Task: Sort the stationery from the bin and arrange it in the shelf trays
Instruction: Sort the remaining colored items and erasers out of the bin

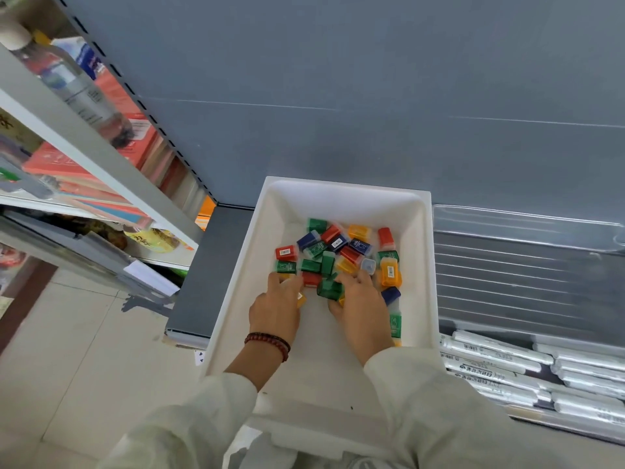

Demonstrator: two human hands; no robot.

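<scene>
A white bin [419,252] sits on the grey shelf and holds several small plastic stationery boxes [338,252] in red, green, blue and orange. Both my hands are inside it, palms down. My left hand [275,308] has its fingers curled over boxes near a red one [311,279]; an orange piece shows under its fingers. My right hand [362,306] covers a cluster of green boxes [329,290], fingers closed around them. More boxes lie to the right of my right hand, among them an orange one [390,274] and a blue one [391,295].
A clear plastic shelf tray [527,225] lies right of the bin over a grey slatted shelf. Below it are packs of white markers [500,363]. Shelves with books and bottles [77,130] stand at the left. Tiled floor lies below left.
</scene>
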